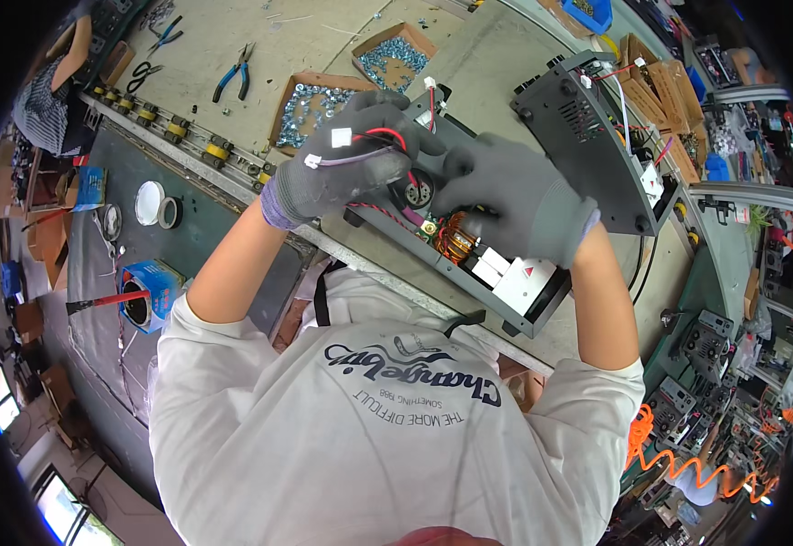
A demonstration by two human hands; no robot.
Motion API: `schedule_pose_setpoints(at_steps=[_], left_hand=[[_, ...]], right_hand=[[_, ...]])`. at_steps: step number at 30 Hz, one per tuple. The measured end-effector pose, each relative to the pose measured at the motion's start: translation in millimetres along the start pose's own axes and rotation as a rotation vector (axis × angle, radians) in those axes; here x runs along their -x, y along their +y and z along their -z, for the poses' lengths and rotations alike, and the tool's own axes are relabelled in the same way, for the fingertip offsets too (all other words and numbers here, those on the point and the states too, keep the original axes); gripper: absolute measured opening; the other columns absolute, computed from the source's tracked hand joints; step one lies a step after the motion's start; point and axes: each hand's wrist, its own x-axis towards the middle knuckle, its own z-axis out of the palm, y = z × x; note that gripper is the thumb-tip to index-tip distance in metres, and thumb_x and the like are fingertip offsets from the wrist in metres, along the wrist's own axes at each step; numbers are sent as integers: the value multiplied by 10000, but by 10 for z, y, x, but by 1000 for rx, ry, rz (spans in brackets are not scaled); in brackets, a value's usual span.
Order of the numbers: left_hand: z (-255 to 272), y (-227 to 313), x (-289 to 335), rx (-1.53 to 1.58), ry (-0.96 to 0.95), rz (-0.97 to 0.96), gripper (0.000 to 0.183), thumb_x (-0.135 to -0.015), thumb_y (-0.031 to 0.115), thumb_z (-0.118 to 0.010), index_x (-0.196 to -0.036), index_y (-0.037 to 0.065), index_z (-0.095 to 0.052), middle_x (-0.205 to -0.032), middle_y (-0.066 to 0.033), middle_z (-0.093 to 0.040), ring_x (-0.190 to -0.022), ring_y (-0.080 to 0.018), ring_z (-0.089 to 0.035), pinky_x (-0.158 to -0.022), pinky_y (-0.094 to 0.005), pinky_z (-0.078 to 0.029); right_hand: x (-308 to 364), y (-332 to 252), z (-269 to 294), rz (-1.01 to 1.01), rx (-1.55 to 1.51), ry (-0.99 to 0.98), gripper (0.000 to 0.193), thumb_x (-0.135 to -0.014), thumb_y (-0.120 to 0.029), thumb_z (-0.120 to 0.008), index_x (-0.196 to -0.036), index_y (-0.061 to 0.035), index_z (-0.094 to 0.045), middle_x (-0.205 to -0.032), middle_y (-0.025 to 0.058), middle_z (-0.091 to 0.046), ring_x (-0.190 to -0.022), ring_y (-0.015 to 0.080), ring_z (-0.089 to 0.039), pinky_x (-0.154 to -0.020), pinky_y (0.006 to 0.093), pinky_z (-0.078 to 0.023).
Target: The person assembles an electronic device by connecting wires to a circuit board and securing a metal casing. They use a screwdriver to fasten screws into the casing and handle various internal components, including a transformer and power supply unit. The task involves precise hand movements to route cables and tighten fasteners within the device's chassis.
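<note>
An open black metal chassis (483, 287) lies in front of me, its copper coil (455, 238) and white blocks (516, 284) showing inside. Over its left part, my grey-gloved left hand (351, 164) is closed on a bundle of wires (383, 136) in red, black and pale purple. White plugs (341, 137) on these wires rest against the glove. My right hand (519, 196), also gloved, reaches across the chassis with its fingers bent and apart, close to a round dark part (420, 191). I see nothing held in it, though its fingers partly cover the inside.
Cardboard trays of screws (310, 109) stand beyond my left hand, near blue-handled pliers (234, 73). At the right, another black casing (592, 136) with wires stands tilted. A roller rail (178, 129) runs along the bench. A blue can (151, 291) with a red-handled brush is at left.
</note>
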Motion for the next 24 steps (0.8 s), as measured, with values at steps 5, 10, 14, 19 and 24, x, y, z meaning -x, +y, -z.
schedule_pose_setpoints(at_steps=[5,10,14,19,24], left_hand=[[51,-18,-63,-203,4,-283,174,-886,189,-634,-1004,63,-653,-934,-41,-675,-1036,-262,-563,-969,-420,-472],[29,149,23,71,-63,13,222,-894,219,-682,-956,14,-623,-910,-57,-590,-862,-183,-569,-771,-335,-482],[14,102,26,61,-43,83,299,-897,270,-698,-990,-6,-629,-922,-54,-553,-840,-161,-544,-770,-309,-464],[-35,172,35,85,-25,128,298,-939,281,-672,-1034,0,-638,-985,-57,-574,-894,-139,-562,-797,-292,-467],[-99,186,28,273,77,197,294,-964,279,-665,-1077,9,-641,-1035,-62,-592,-882,-110,-578,-761,-257,-482]], right_hand=[[-41,-42,-248,170,104,-83,233,-760,-125,-704,-992,-135,-710,-1067,62,-639,-1034,285,-594,-856,414,-503],[30,120,-361,34,-84,-56,200,-873,-170,-666,-1063,-105,-669,-1040,86,-658,-1020,306,-621,-902,442,-498],[62,263,-388,17,-256,114,204,-922,-151,-637,-1112,-79,-631,-1021,116,-662,-996,325,-628,-898,437,-496],[36,182,-252,113,-530,184,213,-957,-153,-611,-1137,-40,-632,-1038,126,-671,-947,313,-641,-891,416,-511],[20,99,-220,-104,-445,358,191,-979,-187,-595,-1078,-37,-659,-994,169,-672,-884,368,-647,-806,437,-529]])
